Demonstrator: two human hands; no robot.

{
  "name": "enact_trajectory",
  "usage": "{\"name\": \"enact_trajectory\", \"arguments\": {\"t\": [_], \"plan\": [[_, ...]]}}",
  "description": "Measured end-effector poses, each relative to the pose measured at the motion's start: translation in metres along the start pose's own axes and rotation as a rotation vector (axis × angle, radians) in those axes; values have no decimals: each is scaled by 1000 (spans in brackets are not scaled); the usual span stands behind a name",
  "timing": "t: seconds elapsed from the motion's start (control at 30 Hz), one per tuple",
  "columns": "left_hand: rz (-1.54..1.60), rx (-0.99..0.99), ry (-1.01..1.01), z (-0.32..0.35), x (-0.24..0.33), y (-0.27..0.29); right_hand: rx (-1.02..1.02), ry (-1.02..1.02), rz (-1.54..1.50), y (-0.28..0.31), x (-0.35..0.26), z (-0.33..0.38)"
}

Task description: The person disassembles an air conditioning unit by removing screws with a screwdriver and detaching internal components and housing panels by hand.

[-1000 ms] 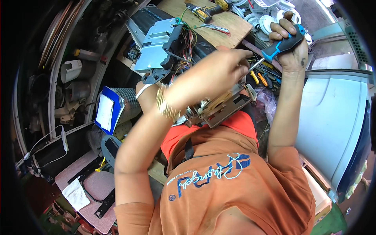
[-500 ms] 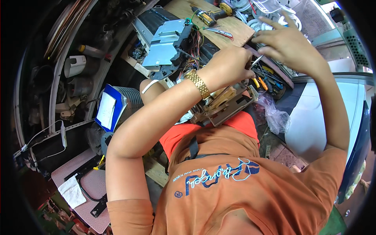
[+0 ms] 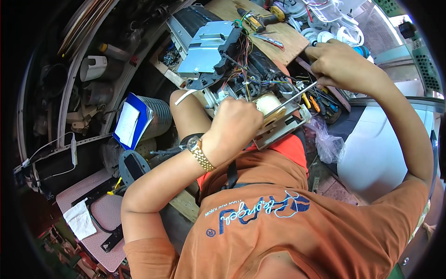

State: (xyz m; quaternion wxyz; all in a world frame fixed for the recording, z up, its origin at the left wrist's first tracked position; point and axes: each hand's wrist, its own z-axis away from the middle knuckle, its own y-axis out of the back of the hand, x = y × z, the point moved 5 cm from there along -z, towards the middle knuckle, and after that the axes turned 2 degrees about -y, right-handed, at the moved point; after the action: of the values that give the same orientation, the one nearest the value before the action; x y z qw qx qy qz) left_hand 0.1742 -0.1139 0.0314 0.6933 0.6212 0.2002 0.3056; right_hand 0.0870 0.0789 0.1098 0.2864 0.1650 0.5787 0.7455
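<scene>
My right hand [image 3: 344, 65] is closed around a long screwdriver; its blue handle [image 3: 362, 52] shows past the fist. The thin metal shaft [image 3: 297, 95] slants down and left over an opened machine [image 3: 278, 132] by my lap. That machine has a metal frame, a pale round part [image 3: 268, 103] and bundled wires [image 3: 241, 69]. On the machine's left side, my left hand [image 3: 238, 120], wearing a gold watch on its wrist, is curled shut with its fingertips hidden. A silver metal box [image 3: 206, 46] with black plastic parts lies beyond it.
A cordless drill [image 3: 258, 19] and a small knife-like tool [image 3: 269, 41] lie on a wooden board [image 3: 227, 9]. Pliers and other hand tools [image 3: 320, 102] stand at right, beside a clear plastic bag [image 3: 325, 142]. A blue folder [image 3: 132, 123] leans against a ribbed drum [image 3: 160, 118].
My left hand has left the screwdriver shaft and moved down-left to the machine. The right hand, open before with fingers spread, is now closed on the screwdriver handle.
</scene>
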Motion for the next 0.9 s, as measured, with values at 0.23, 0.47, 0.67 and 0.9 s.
{"name": "enact_trajectory", "arguments": {"t": [0.23, 0.47, 0.67, 0.9], "plan": [[30, -20, 35, -6, 12, 8, 3, -56, 116, -3, -6, -1], [61, -33, 123, -12, 12, 3, 242, 61, 166, -10, -20, 5], [55, -29, 133, -6, 11, 4, 283, -3, 59, -9, -31, 14], [48, -57, 150, -6, 14, 8, 364, -11, 225, -21, -36, 15]]}}
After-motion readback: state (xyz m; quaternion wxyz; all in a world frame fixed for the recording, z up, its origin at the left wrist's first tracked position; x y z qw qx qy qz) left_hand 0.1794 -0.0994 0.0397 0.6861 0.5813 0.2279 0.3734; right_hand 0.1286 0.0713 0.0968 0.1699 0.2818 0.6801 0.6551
